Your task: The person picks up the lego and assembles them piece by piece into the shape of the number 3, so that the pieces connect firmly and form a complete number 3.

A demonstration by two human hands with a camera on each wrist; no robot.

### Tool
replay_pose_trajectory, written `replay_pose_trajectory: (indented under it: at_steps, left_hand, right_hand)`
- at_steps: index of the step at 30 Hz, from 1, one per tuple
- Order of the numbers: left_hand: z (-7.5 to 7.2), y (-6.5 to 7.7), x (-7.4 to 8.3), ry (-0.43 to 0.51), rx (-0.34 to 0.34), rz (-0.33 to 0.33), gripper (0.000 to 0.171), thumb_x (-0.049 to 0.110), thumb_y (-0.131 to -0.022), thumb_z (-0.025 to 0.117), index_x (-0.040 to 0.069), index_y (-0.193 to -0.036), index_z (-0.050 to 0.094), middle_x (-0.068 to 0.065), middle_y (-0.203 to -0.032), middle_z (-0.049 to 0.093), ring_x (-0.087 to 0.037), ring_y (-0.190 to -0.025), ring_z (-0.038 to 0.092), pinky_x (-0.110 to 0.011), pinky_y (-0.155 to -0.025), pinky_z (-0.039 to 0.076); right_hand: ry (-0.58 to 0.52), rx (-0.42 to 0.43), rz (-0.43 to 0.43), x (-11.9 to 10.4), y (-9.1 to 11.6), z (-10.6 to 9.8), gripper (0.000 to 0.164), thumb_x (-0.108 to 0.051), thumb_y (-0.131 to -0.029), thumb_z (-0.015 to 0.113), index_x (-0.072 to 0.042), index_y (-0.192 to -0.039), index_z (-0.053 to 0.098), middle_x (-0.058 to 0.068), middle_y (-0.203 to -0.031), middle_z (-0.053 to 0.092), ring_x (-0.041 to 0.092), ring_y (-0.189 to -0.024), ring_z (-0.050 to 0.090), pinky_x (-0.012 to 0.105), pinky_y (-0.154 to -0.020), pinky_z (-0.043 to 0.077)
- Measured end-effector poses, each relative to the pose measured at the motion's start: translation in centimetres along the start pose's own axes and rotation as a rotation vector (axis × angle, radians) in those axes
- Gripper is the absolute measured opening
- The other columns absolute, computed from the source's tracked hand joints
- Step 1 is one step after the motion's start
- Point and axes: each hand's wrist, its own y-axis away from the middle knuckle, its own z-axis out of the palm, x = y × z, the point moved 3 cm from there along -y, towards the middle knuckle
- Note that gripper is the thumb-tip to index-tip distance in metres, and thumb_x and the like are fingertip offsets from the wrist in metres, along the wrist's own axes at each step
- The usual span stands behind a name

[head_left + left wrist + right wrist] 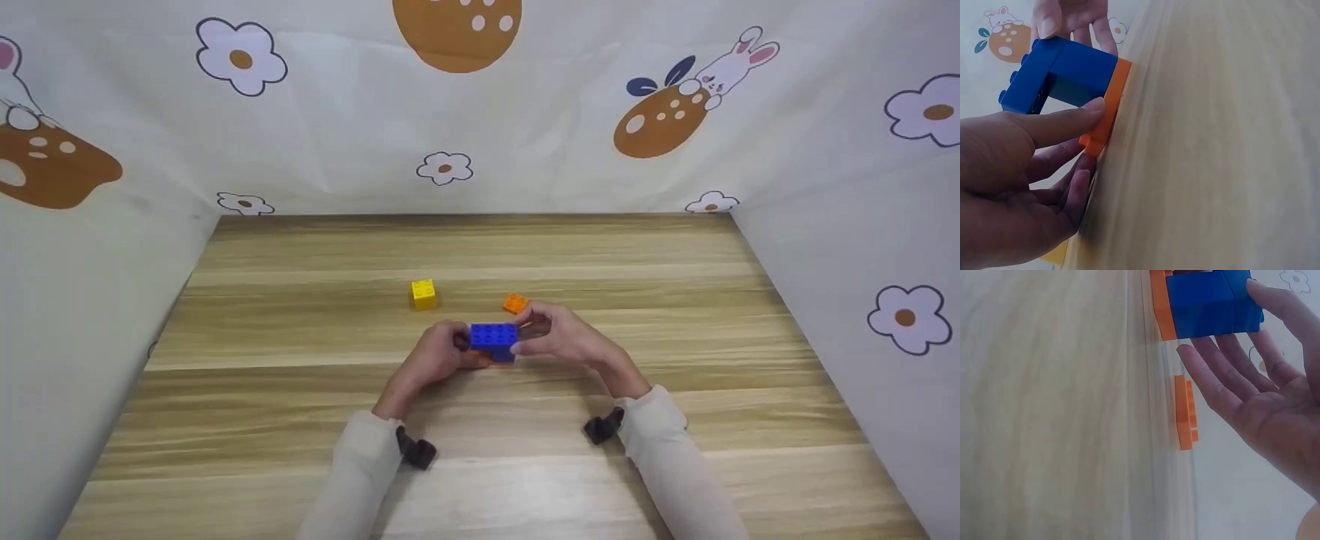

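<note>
A long blue toy brick (493, 331) with studs on top rests on a blue block (1085, 63). That block stands on one end of a flat orange brick (1119, 84), so the long brick overhangs toward the left hand. The left hand (437, 352) holds the orange base, its thumb along the near edge and fingers beneath and behind. At the right end, the right hand (564, 339) touches the long brick with its thumb, an index finger behind it and the other fingers spread. Whether those fingers press the brick is partly hidden.
Behind the right hand lies a small orange brick (514, 302). A yellow brick (424, 294) stands farther back on the left. The wood-grain table (300, 300) meets a printed cloth wall (337, 150) at its back and sides.
</note>
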Motion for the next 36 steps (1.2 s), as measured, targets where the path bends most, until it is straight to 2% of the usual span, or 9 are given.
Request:
replay_pose_trajectory:
  at_steps: [6,10,13,18,22,25,29,36]
  left_hand:
    - [-1.4,0.3,-0.3,0.042,-0.002,0.048,0.023,0.004,-0.086,0.075,-0.001,-0.108,0.071,-0.016,-0.106,0.073,-0.022,-0.094,0.068,-0.037,-0.088,0.059]
    - [-2.8,0.3,-0.7,0.081,0.044,0.007,0.027,0.011,-0.090,0.073,0.002,-0.115,0.071,-0.015,-0.115,0.073,-0.025,-0.103,0.070,-0.037,-0.090,0.058]
    - [-4.1,0.1,-1.2,0.119,0.121,-0.050,0.030,0.016,-0.091,0.074,0.005,-0.118,0.070,-0.012,-0.118,0.071,-0.023,-0.104,0.069,-0.032,-0.086,0.057]
    - [-6.0,-0.3,-2.0,0.217,0.271,-0.063,0.033,0.017,-0.090,0.075,0.002,-0.119,0.068,-0.015,-0.120,0.069,-0.024,-0.104,0.066,-0.022,-0.079,0.052]
    - [-7.2,-0.7,-2.6,0.308,0.344,-0.073,0.039,0.016,-0.088,0.078,0.004,-0.123,0.066,-0.017,-0.125,0.066,-0.026,-0.113,0.064,-0.024,-0.084,0.053]
    - [-7.9,-1.0,-3.1,0.334,0.338,-0.081,0.048,0.016,-0.087,0.078,0.006,-0.130,0.060,-0.016,-0.134,0.061,-0.028,-0.122,0.060,-0.033,-0.097,0.053]
    - [-8.5,-1.6,-3.8,0.339,0.283,-0.091,0.060,0.016,-0.086,0.078,0.008,-0.139,0.052,-0.014,-0.145,0.052,-0.030,-0.134,0.052,-0.042,-0.111,0.045]
    - [-9.0,-2.7,-5.0,0.305,0.194,-0.066,0.068,0.016,-0.087,0.079,0.006,-0.145,0.046,-0.018,-0.151,0.047,-0.034,-0.141,0.047,-0.045,-0.118,0.039]
  right_hand:
    - [-0.020,-0.032,0.028,0.3,-0.1,-0.1,0.042,-0.014,-0.087,0.078,-0.004,-0.124,0.061,0.019,-0.132,0.063,0.030,-0.123,0.061,0.030,-0.094,0.055]
    - [-0.012,-0.033,0.055,0.7,-0.1,-0.2,0.046,-0.016,-0.087,0.079,-0.007,-0.128,0.061,0.019,-0.134,0.063,0.030,-0.124,0.060,0.032,-0.098,0.054]
    - [-0.043,-0.024,0.082,0.8,-0.1,-0.1,0.048,-0.013,-0.085,0.079,-0.005,-0.128,0.060,0.021,-0.133,0.063,0.030,-0.123,0.061,0.033,-0.099,0.054]
    - [-0.080,0.011,0.125,0.7,0.0,0.1,0.047,-0.006,-0.083,0.080,-0.004,-0.125,0.058,0.022,-0.130,0.064,0.028,-0.120,0.063,0.034,-0.098,0.055]
    - [-0.055,0.024,0.126,0.5,0.1,0.2,0.047,-0.005,-0.081,0.080,-0.004,-0.122,0.058,0.022,-0.128,0.065,0.029,-0.118,0.063,0.035,-0.099,0.055]
    - [-0.045,0.026,0.115,0.5,0.1,0.3,0.045,-0.005,-0.081,0.080,-0.004,-0.120,0.060,0.022,-0.127,0.065,0.030,-0.117,0.064,0.036,-0.099,0.055]
    - [-0.041,0.018,0.104,0.6,0.0,0.4,0.039,-0.004,-0.080,0.081,-0.004,-0.113,0.061,0.023,-0.126,0.066,0.030,-0.115,0.065,0.036,-0.099,0.054]
    - [-0.041,0.025,0.097,0.5,-0.2,0.5,0.034,-0.002,-0.079,0.081,-0.009,-0.105,0.061,0.020,-0.125,0.066,0.027,-0.115,0.064,0.036,-0.101,0.052]
